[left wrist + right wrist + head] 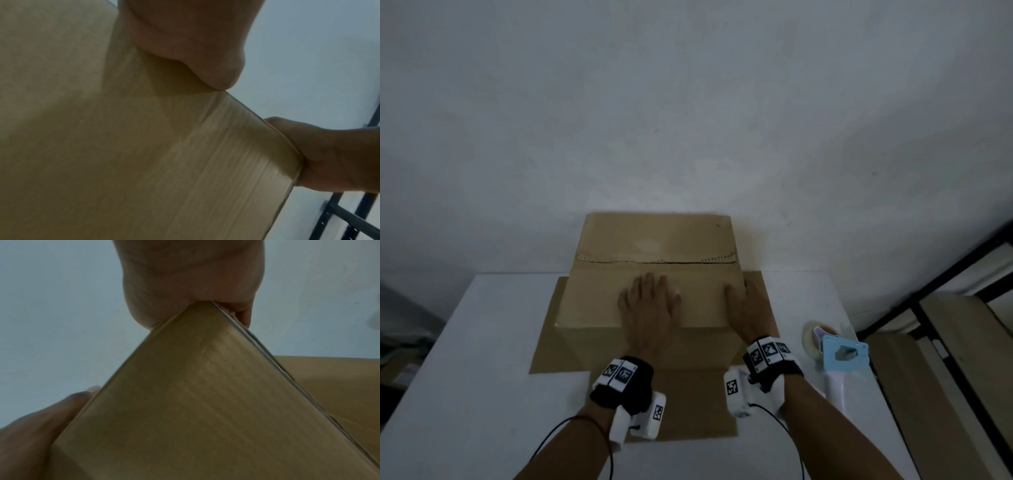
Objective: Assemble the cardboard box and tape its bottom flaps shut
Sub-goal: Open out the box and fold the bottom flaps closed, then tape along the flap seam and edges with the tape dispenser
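Pressure on the folded flaps is the step in hand, judged from the head view: the cardboard box (pixel 650 274) stands on a flat cardboard sheet (pixel 544 346) on the white table (pixel 465 359), bottom flaps turned up and meeting at a seam (pixel 654 262) that gapes a little. The left hand (pixel 649 301) lies flat, fingers spread, on the near flap; the right hand (pixel 748 308) wraps the box's right edge, thumb on top. A tape dispenser (pixel 839 363) waits just right of the box. From the left wrist, the palm rests on cardboard and the right hand's thumb hooks the edge. From the right wrist, that hand clamps the box's corner, the left hand's fingertips showing at the lower left. To do this well, I would keep the left palm down, square the flaps until the seam shuts, then free the right hand for the dispenser.
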